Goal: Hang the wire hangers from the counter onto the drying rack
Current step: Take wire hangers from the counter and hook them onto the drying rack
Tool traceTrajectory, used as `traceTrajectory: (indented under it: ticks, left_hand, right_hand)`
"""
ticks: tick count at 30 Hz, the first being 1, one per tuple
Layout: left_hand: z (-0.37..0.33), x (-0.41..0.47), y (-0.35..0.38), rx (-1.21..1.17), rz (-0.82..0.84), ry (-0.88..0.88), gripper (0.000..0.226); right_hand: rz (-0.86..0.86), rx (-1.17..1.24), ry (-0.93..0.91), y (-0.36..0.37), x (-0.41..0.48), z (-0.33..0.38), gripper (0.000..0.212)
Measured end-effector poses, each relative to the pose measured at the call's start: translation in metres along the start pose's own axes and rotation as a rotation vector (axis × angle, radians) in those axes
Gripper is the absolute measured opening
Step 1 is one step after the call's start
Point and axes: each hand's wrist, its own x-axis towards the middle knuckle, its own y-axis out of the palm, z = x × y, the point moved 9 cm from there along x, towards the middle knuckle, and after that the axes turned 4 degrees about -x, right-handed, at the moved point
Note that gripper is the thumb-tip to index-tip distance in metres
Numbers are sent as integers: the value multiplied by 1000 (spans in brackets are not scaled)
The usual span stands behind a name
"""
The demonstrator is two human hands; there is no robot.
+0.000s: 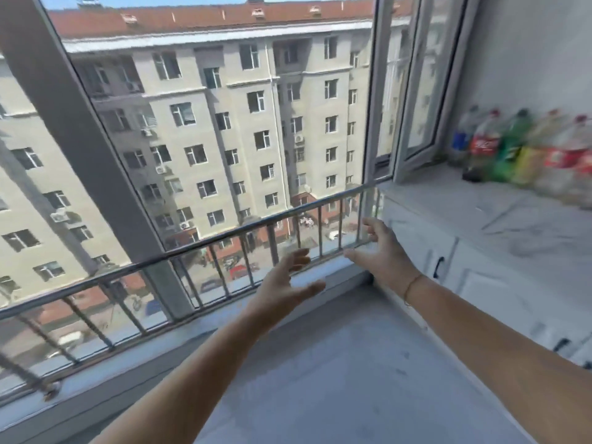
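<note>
Bright window daylight, motion-blurred, edges warped.

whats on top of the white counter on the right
A row of blurred drink bottles stands at the back of the counter, by the wall. No wire hangers show on it, but its right end runs out of frame, unseen.

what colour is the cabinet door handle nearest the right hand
Black: the handle stands out on the white cabinet door, in the head view.
</note>
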Motion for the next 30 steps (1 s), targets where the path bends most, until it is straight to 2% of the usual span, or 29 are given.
traceTrajectory:
  ticks: [10,20,30]
  left_hand:
    - [-25,127,177,43,273,105,58]
    - [-33,270,326,6,517,118,59]
    - [-38,353,491,51,716,119,49]
  right_hand:
    - [-250,-17,265,-145,6,-152,66]
    - [-517,6,546,-264,27,-286,37]
    - [-712,46,756,-359,6,-403,34]
